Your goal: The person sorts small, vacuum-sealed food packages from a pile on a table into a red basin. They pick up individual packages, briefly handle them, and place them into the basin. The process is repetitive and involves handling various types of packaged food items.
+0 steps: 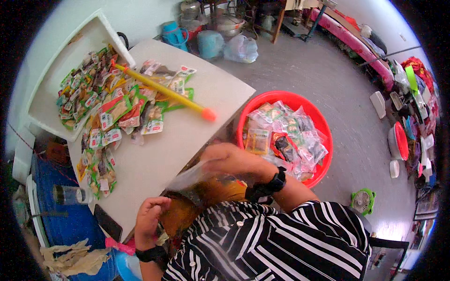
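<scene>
My right hand (228, 159), blurred, holds a clear plastic bag (190, 176) over my lap beside the table's near edge. My left hand (151, 215) hangs off that edge with curled fingers; whether they pinch anything is unclear. Many small food packets (116, 109) spill from a tipped white foam box (45, 102) onto the white table (158, 154). Across the packets lies a yellow tube (161, 89) with orange ends. Right of the table, a red basin (329, 140) on the floor is heaped with clear bags of packets (288, 137).
A dark flat object (107, 223) lies at the table's near left corner. On the left, a clear jar (66, 194) rests on a blue surface. A green fan (364, 202) stands on the floor at right. Blue jugs (172, 33) and a plastic bag (242, 49) stand behind the table.
</scene>
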A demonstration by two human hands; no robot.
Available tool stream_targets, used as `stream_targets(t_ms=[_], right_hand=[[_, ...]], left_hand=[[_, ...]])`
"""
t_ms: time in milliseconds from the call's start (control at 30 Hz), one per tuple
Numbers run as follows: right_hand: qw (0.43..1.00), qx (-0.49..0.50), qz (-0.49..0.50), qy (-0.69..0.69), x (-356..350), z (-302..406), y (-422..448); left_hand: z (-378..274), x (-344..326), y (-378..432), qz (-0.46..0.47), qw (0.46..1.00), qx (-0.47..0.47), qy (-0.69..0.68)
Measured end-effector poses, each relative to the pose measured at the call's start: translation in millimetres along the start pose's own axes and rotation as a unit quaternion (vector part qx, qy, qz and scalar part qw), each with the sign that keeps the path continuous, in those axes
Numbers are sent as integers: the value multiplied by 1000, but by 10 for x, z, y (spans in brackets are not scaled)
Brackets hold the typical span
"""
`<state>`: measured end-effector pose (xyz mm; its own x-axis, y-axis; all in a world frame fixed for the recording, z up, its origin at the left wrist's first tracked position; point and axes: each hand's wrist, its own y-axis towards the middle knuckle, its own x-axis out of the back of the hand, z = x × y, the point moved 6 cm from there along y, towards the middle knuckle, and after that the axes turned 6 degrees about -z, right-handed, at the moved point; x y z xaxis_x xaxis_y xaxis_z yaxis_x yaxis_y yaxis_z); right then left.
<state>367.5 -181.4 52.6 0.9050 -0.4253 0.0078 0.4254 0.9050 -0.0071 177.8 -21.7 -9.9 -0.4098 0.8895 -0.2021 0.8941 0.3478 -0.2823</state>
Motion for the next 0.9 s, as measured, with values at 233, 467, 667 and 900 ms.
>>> stream_targets(t_ms=[233, 467, 667, 900], right_hand=[[950, 52, -231, -205, 1103, -741, -295], [904, -67, -420, -51, 1828, -1628, -787], [828, -110, -523, -167, 3004, -2508, -1459], [664, -113, -573, -467, 3869, -1676, -1560]], left_hand=[[1256, 457, -17, -34, 957, 151, 244], [1411, 589, -38, -133, 969, 186, 93], [1494, 655, -32, -172, 962, 208, 38], [1495, 660, -40, -171, 964, 201, -17]])
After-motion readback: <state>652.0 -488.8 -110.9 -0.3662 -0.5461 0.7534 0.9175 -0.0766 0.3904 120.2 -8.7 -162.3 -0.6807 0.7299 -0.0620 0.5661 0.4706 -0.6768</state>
